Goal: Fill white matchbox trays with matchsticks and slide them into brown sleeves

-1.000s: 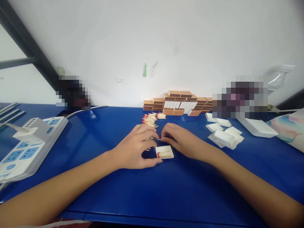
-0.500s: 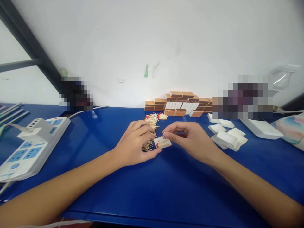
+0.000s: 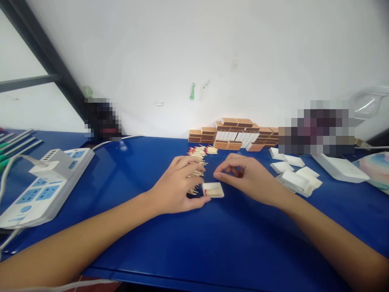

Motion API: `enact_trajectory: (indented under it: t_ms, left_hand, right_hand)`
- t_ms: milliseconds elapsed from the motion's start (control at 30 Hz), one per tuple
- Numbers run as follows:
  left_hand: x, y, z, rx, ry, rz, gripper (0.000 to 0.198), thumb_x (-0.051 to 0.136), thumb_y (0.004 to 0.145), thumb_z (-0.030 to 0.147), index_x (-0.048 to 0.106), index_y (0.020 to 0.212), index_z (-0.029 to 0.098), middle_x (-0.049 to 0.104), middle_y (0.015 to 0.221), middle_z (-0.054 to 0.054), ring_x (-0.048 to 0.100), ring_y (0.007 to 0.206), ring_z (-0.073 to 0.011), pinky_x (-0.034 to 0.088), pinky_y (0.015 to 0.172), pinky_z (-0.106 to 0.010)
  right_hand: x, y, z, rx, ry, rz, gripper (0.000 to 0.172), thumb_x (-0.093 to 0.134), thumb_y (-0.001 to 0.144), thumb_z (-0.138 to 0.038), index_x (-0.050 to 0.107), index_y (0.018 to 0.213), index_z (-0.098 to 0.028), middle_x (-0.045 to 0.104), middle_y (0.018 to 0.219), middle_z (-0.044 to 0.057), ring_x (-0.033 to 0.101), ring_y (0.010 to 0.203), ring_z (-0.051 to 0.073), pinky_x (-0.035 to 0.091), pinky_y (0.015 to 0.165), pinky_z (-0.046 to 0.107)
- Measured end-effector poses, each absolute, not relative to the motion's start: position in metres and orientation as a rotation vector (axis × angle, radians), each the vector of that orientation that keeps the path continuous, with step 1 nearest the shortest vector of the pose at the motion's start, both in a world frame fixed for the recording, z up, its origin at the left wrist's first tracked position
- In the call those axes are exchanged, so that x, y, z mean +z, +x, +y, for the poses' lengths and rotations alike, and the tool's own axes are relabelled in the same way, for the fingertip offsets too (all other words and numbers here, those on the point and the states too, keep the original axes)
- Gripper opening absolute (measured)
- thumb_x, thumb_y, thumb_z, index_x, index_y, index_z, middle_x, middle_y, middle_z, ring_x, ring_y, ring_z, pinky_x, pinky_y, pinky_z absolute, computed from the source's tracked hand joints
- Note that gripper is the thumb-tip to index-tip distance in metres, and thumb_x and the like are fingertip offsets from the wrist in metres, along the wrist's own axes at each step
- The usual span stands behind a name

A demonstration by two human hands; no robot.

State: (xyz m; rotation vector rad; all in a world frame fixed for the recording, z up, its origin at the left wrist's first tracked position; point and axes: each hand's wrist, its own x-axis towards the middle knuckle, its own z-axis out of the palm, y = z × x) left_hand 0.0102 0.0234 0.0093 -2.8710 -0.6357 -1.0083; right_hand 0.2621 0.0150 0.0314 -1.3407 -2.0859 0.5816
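As our left hand (image 3: 178,184) curved open behind the blue bench's (image 3: 258,243) front edge, our right hand (image 3: 240,174) pinched, contents unclear; filling the white rectangular tray (image 3: 216,185) apparently needed another wooden match (image 3: 197,152).

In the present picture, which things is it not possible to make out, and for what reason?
All in the head view:
Part of the match pile: hidden by the left hand.
Printing on the orange matchboxes: too small.
Things at the back: masked by two pixelated patches.
Pastel-patterned item: cut off by the right edge.
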Motion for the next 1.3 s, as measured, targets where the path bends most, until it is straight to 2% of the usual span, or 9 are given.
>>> enact_trajectory:
  t_ms: [200,433,633,767,867,1033,1133,1300]
  left_hand:
    - [0.01,0.013,0.013,-0.791,-3.006,-0.446,0.033,0.069,0.094,0.049,0.076,0.093,0.017,0.072,0.124,-0.013,0.057,0.132,-0.0336,0.044,0.111,-0.05]
    - [0.01,0.012,0.013,-0.765,-2.947,-0.379,0.031,0.069,0.094,0.045,0.076,0.093,0.015,0.072,0.125,-0.015,0.057,0.134,-0.0357,0.042,0.115,-0.053]
    - [0.009,0.01,0.015,-0.756,-2.951,-0.381,0.031,0.069,0.094,0.045,0.076,0.094,0.015,0.071,0.126,-0.015,0.056,0.135,-0.0358,0.042,0.115,-0.054]
    - [0.009,0.009,0.019,-0.789,-2.985,-0.419,0.03,0.072,0.091,0.045,0.077,0.095,0.016,0.072,0.124,-0.014,0.056,0.134,-0.0347,0.043,0.114,-0.053]
    - [0.008,0.008,0.021,-0.797,-2.999,-0.433,0.03,0.073,0.091,0.045,0.076,0.095,0.016,0.072,0.123,-0.014,0.057,0.132,-0.0346,0.043,0.113,-0.053]
    - [0.007,0.008,0.021,-0.808,-2.992,-0.445,0.031,0.072,0.092,0.046,0.075,0.094,0.015,0.072,0.124,-0.015,0.056,0.134,-0.0342,0.042,0.116,-0.053]
    - [0.006,0.009,0.021,-0.819,-2.999,-0.479,0.03,0.072,0.092,0.046,0.076,0.095,0.016,0.072,0.124,-0.015,0.057,0.134,-0.0341,0.043,0.115,-0.053]
    - [0.006,0.01,0.022,-0.846,-3.006,-0.512,0.03,0.072,0.092,0.046,0.075,0.097,0.016,0.072,0.124,-0.014,0.058,0.133,-0.0338,0.044,0.114,-0.053]
  right_hand:
    - [0.017,0.273,0.08,0.179,-1.371,-2.208,0.024,0.068,0.093,-0.035,0.075,0.11,-0.019,0.065,0.086,0.005,0.055,0.074,0.019,0.042,0.069,0.033]
    - [0.014,0.269,0.114,0.171,-1.476,-2.37,0.021,0.065,0.095,-0.036,0.075,0.09,-0.018,0.066,0.082,0.006,0.058,0.076,0.02,0.038,0.068,0.031]
    - [0.022,0.275,0.109,0.246,-1.527,-2.464,0.024,0.064,0.094,-0.038,0.069,0.081,-0.019,0.068,0.078,0.006,0.056,0.069,0.019,0.036,0.062,0.032]
    - [0.028,0.285,0.094,0.322,-1.56,-2.559,0.03,0.063,0.095,-0.047,0.069,0.082,-0.02,0.068,0.074,0.005,0.057,0.065,0.019,0.038,0.06,0.032]
    - [0.027,0.288,0.073,0.311,-1.582,-2.592,0.034,0.054,0.1,-0.05,0.066,0.087,-0.021,0.069,0.081,0.007,0.06,0.07,0.021,0.042,0.063,0.033]
    - [0.014,0.286,0.038,0.056,-1.549,-2.565,0.034,0.043,0.107,-0.045,0.062,0.097,-0.02,0.067,0.1,0.012,0.064,0.078,0.024,0.047,0.07,0.037]
    - [0.007,0.287,0.029,0.01,-1.545,-2.546,0.034,0.041,0.108,-0.046,0.061,0.102,-0.019,0.064,0.101,0.012,0.064,0.074,0.024,0.047,0.067,0.038]
    - [0.005,0.292,0.026,0.044,-1.525,-2.556,0.028,0.041,0.109,-0.039,0.061,0.101,-0.02,0.064,0.099,0.01,0.064,0.076,0.023,0.048,0.068,0.037]
